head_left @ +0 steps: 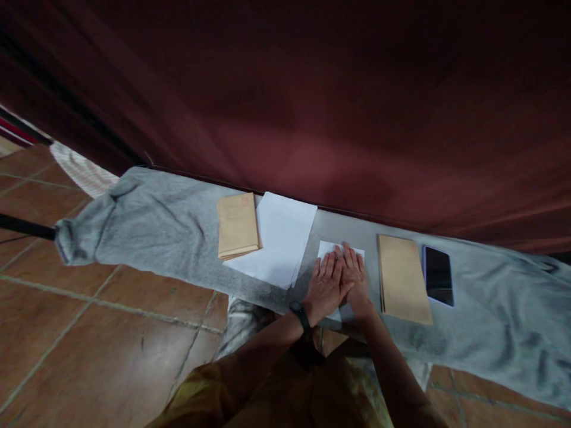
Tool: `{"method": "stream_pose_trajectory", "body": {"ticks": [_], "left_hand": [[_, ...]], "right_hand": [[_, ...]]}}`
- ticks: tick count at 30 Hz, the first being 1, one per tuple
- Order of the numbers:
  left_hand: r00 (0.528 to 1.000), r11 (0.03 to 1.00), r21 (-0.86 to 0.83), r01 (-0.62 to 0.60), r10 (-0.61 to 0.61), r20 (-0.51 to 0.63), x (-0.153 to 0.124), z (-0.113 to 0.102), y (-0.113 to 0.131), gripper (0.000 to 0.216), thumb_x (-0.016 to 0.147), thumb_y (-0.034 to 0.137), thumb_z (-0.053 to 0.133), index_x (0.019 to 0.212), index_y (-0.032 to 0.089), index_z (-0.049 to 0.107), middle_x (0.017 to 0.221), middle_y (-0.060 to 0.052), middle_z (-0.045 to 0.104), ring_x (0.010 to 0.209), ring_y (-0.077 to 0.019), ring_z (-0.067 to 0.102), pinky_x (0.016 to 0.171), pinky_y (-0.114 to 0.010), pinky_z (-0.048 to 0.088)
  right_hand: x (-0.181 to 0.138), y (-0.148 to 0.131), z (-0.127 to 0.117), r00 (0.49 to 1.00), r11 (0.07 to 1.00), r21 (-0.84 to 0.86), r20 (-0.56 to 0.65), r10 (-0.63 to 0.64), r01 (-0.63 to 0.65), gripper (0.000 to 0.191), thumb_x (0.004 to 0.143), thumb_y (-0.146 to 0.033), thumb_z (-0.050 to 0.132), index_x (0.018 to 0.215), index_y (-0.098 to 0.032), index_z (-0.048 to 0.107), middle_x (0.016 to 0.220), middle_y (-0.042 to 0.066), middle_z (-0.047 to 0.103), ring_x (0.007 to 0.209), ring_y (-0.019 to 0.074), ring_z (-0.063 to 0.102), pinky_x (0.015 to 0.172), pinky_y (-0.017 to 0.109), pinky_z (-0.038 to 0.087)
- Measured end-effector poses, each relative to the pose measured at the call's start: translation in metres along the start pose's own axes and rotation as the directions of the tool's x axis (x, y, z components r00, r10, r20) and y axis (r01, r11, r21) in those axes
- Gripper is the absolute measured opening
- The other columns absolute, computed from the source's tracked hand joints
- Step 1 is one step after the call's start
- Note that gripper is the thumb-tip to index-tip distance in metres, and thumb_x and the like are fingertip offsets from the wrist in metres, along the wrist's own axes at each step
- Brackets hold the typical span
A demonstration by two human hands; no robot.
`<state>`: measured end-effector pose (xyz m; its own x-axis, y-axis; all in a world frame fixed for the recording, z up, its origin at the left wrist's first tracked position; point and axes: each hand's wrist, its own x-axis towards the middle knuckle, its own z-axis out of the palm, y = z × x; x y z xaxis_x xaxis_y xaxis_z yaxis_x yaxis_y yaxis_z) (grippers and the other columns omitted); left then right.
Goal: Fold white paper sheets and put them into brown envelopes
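Both my hands press flat, side by side, on a small white sheet of paper [328, 246], which looks folded; most of it is hidden beneath them. My left hand [325, 285], with a dark watch on its wrist, has its fingers stretched out. Touching it at the thumbs, my right hand [354, 278] also lies with fingers extended. To the left is a stack of larger white paper [285, 238], partly under a pile of brown envelopes [238, 224]. Another pile of brown envelopes [404, 278] lies just right of my right hand.
A phone [438, 275] with a dark screen lies beyond the right envelopes. Grey cloth [156, 220] covers the narrow bench, bunched at both ends. Dark red fabric [303, 137] rises along the far edge. Tiled floor [111, 351] shows below, with a dark bar [27, 226] at left.
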<state>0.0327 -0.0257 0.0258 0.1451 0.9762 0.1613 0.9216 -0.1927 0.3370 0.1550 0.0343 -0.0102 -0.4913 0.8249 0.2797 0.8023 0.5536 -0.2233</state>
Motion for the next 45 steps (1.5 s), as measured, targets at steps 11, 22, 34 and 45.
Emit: {"method": "stream_pose_trajectory", "body": {"ticks": [11,22,34,45], "left_hand": [[0.991,0.983,0.128,-0.130,0.125,0.048,-0.009,0.001,-0.019,0.085,0.097,0.067,0.034,0.156,0.006,0.023,0.163,-0.022,0.025,0.154,-0.0302,0.016,0.125,-0.048,0.013],[0.993,0.975,0.189,-0.120,0.116,0.032,-0.010,0.000,-0.014,0.078,0.098,0.062,0.035,0.154,0.008,0.032,0.161,-0.021,0.031,0.152,-0.0313,0.021,0.124,-0.050,0.014],[0.991,0.973,0.191,-0.131,0.123,0.054,-0.010,0.003,-0.014,0.066,0.100,0.047,0.036,0.153,0.008,0.032,0.162,-0.021,0.029,0.153,-0.0311,0.020,0.124,-0.050,0.014],[0.994,0.982,0.153,-0.109,0.105,0.039,-0.009,0.003,-0.023,0.062,0.101,0.041,0.037,0.154,0.010,0.030,0.164,-0.017,0.025,0.154,-0.0265,0.018,0.125,-0.047,0.017]], "right_hand": [[-0.002,0.007,0.002,0.997,0.996,-0.040,-0.009,0.079,-0.079,0.057,0.101,-0.025,0.032,0.156,-0.012,0.031,0.163,0.015,0.027,0.148,0.0292,0.031,0.119,0.055,0.027],[-0.036,0.006,-0.013,0.979,0.936,0.295,-0.014,0.203,-0.190,0.056,0.105,-0.039,0.022,0.155,-0.018,0.033,0.157,0.012,0.042,0.147,0.0225,0.034,0.119,0.051,0.032],[-0.061,-0.019,-0.011,0.984,0.982,-0.067,-0.004,0.177,-0.177,0.056,0.106,-0.037,0.022,0.158,-0.017,0.026,0.164,0.011,0.027,0.150,0.0255,0.027,0.121,0.049,0.024],[-0.067,-0.020,-0.011,0.977,0.967,-0.144,-0.048,0.207,-0.212,0.054,0.106,-0.036,0.024,0.158,-0.019,0.029,0.164,0.011,0.028,0.148,0.0276,0.031,0.118,0.049,0.026]]}}
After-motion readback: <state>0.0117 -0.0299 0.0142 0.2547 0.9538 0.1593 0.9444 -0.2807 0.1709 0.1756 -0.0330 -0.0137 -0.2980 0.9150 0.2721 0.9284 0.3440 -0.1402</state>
